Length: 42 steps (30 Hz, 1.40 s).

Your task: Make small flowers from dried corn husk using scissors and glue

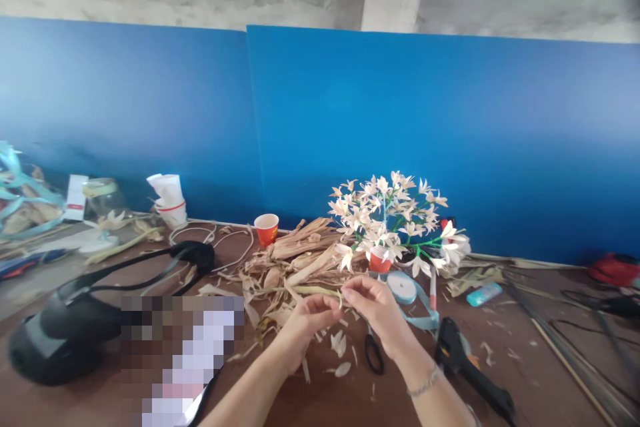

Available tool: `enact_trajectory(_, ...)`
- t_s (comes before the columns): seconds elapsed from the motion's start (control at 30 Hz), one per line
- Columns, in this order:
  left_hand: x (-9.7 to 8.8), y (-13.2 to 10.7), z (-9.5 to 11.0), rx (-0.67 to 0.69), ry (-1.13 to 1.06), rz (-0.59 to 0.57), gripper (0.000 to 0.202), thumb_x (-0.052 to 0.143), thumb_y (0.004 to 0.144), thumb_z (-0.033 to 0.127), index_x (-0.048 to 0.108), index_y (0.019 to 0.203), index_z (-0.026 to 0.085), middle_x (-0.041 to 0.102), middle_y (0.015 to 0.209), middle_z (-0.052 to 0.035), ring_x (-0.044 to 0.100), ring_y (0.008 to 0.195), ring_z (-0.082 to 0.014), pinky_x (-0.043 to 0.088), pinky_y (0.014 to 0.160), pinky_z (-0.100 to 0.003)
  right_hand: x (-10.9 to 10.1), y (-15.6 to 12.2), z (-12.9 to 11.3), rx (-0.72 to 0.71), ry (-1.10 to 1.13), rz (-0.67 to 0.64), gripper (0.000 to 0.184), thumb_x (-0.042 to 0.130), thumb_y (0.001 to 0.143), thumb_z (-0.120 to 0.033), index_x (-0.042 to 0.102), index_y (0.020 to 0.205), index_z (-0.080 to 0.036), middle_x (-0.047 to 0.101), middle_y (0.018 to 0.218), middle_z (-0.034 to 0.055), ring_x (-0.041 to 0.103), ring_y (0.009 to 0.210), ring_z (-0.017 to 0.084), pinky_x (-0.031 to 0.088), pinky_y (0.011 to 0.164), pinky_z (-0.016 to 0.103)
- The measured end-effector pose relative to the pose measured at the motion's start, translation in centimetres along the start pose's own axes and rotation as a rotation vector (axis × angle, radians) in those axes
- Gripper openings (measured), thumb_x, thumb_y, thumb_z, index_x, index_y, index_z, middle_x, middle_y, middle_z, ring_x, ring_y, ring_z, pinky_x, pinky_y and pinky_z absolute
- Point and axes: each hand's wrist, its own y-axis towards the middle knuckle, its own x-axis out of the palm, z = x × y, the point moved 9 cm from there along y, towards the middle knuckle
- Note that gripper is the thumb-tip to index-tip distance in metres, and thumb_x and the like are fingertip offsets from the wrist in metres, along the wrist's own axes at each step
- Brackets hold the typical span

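Note:
My left hand point(309, 320) and my right hand point(373, 301) meet over the brown table point(525, 367), both pinched on a thin pale strip of corn husk point(320, 291) that runs left from the fingers. Cut husk petals point(340, 347) lie under the hands. Black scissors point(373, 352) rest just below my right wrist. Behind the hands stands a bouquet of white husk flowers point(395, 217) on green stems, set in an orange cup point(379, 260). A heap of dried husks point(300, 253) lies to its left.
A black glue gun point(467, 363) lies at the right, a roll of light blue ribbon point(403, 285) near the bouquet, an orange paper cup point(267, 227) at the back. A black helmet-like object point(60, 327) sits at the left. Blue panels point(400, 133) wall off the back.

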Motion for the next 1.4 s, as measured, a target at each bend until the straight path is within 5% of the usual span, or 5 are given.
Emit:
enact_trajectory(0.17,-0.4,0.2,0.5,0.090,0.022,0.067,0.025,0.073,0.061,0.029,0.056,0.075,0.016,0.062,0.070,0.0001,0.057,0.067,-0.0125,0.040,0.064,-0.021,-0.4,0.1,0.0,0.001,-0.011,0.056,0.020,0.064,0.069,-0.036,0.061,0.069,-0.016,0.056,0.062,-0.0016,0.049,0.058,0.011,0.038,0.055,0.021)
enact_trajectory(0.47,-0.9,-1.0,3.7,0.306,0.475,0.267,0.012,0.066,0.065,0.027,0.067,0.069,0.015,0.066,0.067,-0.0037,0.055,0.064,-0.0160,0.042,0.063,-0.025,-0.5,0.1,0.0,-0.002,-0.043,0.093,0.019,0.065,0.067,-0.034,0.062,0.068,-0.016,0.060,0.063,-0.0001,0.053,0.061,0.013,0.042,0.059,0.023)
enact_trajectory(1.17,-0.5,-0.3,1.7,0.194,0.320,0.141,0.019,0.066,0.066,0.032,0.062,0.068,0.013,0.061,0.060,-0.0018,0.049,0.053,-0.0116,0.035,0.052,-0.022,-0.9,0.5,0.5,-0.028,-0.078,0.097,0.022,0.064,0.068,-0.037,0.061,0.067,-0.015,0.062,0.063,0.0013,0.053,0.058,0.013,0.042,0.058,0.024)
enact_trajectory(1.4,-0.4,-0.8,3.0,0.271,0.442,0.192,0.017,0.063,0.067,0.031,0.062,0.062,0.014,0.059,0.057,-0.0017,0.049,0.054,-0.0128,0.037,0.055,-0.024,-0.6,0.2,0.1,-0.097,-0.175,0.103,0.025,0.057,0.075,-0.039,0.053,0.065,-0.017,0.050,0.056,-0.0019,0.044,0.052,0.010,0.036,0.048,0.022)
